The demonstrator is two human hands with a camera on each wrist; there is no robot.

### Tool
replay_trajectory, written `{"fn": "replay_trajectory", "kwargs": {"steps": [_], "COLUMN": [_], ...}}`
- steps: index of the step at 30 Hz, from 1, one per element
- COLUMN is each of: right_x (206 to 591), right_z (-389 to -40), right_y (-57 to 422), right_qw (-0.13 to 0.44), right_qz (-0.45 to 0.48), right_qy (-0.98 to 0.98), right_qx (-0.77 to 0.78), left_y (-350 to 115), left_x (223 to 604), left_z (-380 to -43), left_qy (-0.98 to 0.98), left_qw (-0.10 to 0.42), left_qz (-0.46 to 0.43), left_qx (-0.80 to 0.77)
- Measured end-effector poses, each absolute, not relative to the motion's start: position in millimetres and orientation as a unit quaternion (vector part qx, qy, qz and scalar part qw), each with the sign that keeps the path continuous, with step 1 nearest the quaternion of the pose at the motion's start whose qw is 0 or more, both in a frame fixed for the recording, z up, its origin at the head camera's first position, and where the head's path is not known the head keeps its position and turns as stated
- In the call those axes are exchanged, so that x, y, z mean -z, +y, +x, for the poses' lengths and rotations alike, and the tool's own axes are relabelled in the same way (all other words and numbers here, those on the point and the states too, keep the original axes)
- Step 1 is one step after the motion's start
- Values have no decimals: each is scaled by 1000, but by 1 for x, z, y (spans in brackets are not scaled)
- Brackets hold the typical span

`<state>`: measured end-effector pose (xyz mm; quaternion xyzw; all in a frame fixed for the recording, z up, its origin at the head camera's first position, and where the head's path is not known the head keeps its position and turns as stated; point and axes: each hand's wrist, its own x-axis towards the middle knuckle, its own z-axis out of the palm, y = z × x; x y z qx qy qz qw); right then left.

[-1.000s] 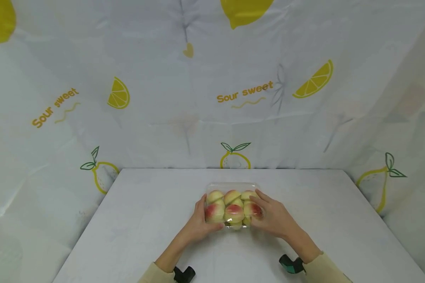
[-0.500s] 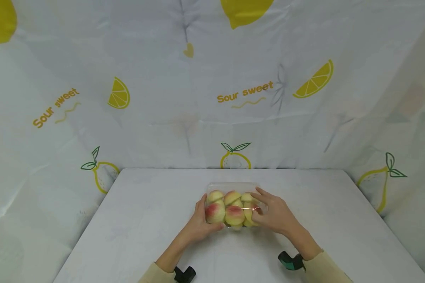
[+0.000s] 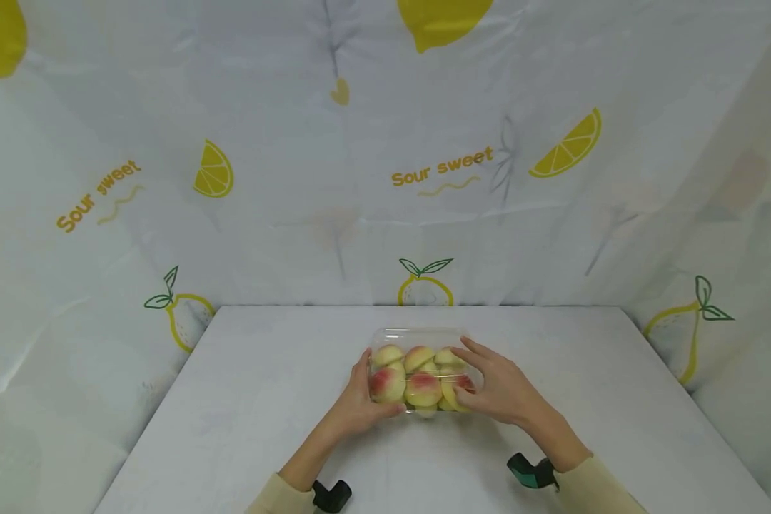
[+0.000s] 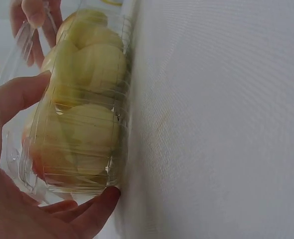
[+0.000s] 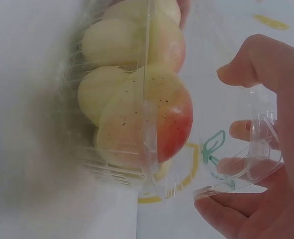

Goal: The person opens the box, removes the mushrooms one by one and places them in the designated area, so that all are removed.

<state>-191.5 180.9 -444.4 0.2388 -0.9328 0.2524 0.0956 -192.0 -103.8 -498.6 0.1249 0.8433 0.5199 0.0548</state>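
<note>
Peach box: clear plastic clamshell (image 5: 151,134) of peaches (image 3: 422,389), mid-table towards the back; upright, long axis left-right, parallel to the far edge, one long side facing the person.
Lid: clear lid (image 5: 264,144) raised off the rim at the right end.
Left hand: (image 3: 362,400) grips the left end, thumb in front, fingers curled round.
Right hand: (image 3: 501,389) thumb and fingers apart, curled about the lid's edge; thumb pressure cannot be told.
Surface: white table (image 3: 283,371).
Room: white lemon-print curtain (image 3: 270,143) behind and at both sides, lettered "Sour sweet".
</note>
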Motion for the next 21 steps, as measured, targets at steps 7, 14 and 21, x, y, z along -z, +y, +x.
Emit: {"fn": "replay_trajectory", "kwargs": {"steps": [7, 14, 21], "right_x": [447, 448, 449], "right_z": [-190, -190, -192], "right_y": [185, 186, 188], "right_qw": [110, 124, 141], "right_qz": [259, 262, 271], "right_qy": [-926, -920, -909], "right_qx": [-250, -265, -282], "left_y": [-104, -108, -109], "left_x": [499, 503, 505], "left_z": [-192, -192, -192], "left_qy": [846, 839, 842], "left_qw": [60, 51, 55], "left_qz": [105, 103, 100], "left_qx": [-520, -531, -527]}}
